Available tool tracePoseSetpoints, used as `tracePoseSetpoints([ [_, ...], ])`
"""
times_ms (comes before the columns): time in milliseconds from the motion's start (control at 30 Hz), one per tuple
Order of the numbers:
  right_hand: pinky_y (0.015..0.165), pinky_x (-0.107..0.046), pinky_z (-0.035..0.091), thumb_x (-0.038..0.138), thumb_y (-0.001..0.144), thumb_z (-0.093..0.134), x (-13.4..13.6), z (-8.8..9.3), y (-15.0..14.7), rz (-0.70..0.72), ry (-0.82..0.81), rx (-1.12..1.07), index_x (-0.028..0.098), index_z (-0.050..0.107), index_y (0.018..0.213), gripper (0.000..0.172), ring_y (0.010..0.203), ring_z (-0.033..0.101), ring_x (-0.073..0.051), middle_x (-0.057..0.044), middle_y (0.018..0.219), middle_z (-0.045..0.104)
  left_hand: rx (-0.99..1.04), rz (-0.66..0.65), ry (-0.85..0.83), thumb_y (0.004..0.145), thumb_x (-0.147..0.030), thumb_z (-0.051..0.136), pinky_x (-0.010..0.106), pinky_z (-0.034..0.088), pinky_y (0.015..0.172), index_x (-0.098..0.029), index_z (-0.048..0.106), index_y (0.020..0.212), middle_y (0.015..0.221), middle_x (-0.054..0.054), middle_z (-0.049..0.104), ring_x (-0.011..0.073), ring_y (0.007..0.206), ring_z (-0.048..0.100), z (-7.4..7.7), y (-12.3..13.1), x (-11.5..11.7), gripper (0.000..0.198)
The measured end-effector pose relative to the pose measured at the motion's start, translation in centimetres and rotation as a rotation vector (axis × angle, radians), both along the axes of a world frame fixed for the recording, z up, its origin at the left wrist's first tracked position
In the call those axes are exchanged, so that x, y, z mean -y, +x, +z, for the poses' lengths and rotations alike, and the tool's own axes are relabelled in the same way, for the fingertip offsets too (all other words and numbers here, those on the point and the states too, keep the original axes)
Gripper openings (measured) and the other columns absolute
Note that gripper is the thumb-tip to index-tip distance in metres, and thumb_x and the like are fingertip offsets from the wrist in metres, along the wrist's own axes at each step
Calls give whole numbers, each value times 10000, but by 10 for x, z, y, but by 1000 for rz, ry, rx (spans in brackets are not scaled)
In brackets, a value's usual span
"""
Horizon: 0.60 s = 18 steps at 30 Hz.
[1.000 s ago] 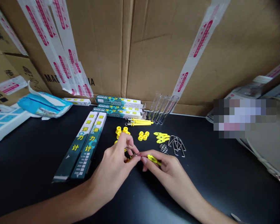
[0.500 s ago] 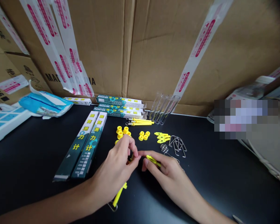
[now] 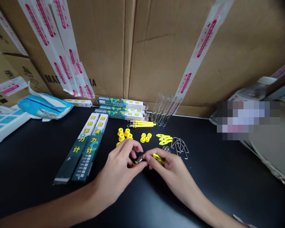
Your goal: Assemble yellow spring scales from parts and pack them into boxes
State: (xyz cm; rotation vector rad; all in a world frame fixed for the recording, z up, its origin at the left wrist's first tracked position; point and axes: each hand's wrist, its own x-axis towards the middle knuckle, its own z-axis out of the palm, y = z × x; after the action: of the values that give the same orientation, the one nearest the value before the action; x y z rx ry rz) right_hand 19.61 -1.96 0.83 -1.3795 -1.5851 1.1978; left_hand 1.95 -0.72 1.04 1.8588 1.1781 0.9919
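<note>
One spring (image 3: 139, 159), just come into view at twelve o'clock, sits in your left grip (image 3: 120, 164), its end now exposed to your right grip (image 3: 168, 164), closed on a yellow tab (image 3: 158, 158).

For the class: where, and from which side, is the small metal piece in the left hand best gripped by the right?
Probably by its exposed end, from the right: pinch the metal piece between thumb and fingertip. It is slim and tilted, that end pointing toward the right hand, while the left hand holds its other end, leaving little room there.
</note>
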Motion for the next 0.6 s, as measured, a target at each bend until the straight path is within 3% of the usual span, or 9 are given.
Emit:
tracePoseSetpoints([
  [167, 713, -308, 422, 495, 898, 582, 0, 2, -1, -14, -27, -34, 186, 695, 875, 329, 732, 540, -187, -39, 828, 646, 13, 14, 9, 788, -74, 776, 176, 526, 612, -222, 604, 860, 859, -59, 596, 104, 736, 587, 0, 0, -2, 238],
  [600, 703, -301, 374, 498, 893, 571, 2, 6, 0, -61, -33, -60, 198, 673, 840, 321, 732, 486, -177, -3, 759, 559, -65, 28, 196, 819, -132, 797, 149, 515, 715, -243, 681, 878, 824, -102, 752, 89, 716, 717, 2, -4, -2, 171],
])
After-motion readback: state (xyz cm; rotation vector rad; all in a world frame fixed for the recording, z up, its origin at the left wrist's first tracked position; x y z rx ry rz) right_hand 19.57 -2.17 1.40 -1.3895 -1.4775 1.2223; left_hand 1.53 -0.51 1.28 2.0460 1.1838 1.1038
